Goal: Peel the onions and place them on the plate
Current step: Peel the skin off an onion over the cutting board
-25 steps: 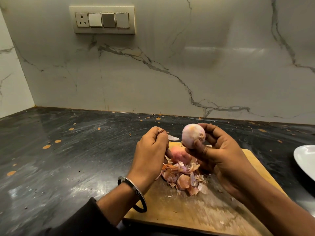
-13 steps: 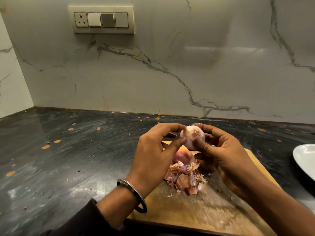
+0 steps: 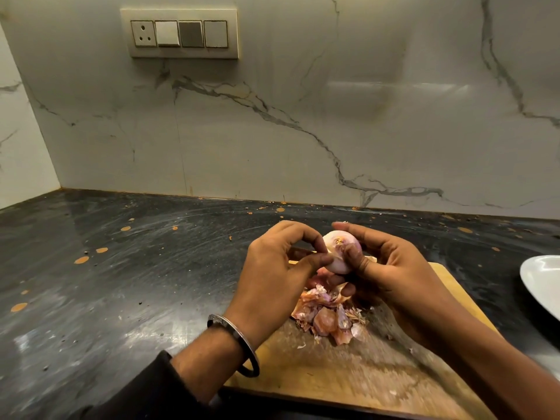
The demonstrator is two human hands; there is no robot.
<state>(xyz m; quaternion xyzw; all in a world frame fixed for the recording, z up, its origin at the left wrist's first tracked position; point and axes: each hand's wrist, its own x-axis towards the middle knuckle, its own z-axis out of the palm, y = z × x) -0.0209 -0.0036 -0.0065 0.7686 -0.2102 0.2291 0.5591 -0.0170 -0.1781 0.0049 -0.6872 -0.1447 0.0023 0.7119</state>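
Note:
A pale pink onion is held up above the wooden cutting board. My right hand grips it, fingers behind and thumb across its front. My left hand pinches at the onion's left side with thumb and forefinger. A second onion lies on the board beneath, mostly hidden by my hands. A heap of dry onion skins sits on the board in front of it. The white plate shows partly at the right edge.
The board lies on a dark speckled countertop that meets a marble wall behind. A switch panel is mounted high on the wall. A metal bangle circles my left wrist.
My left hand rose from beside the skin heap and came to the onion, pinching its left side. My right hand kept holding the onion and turned it slightly.

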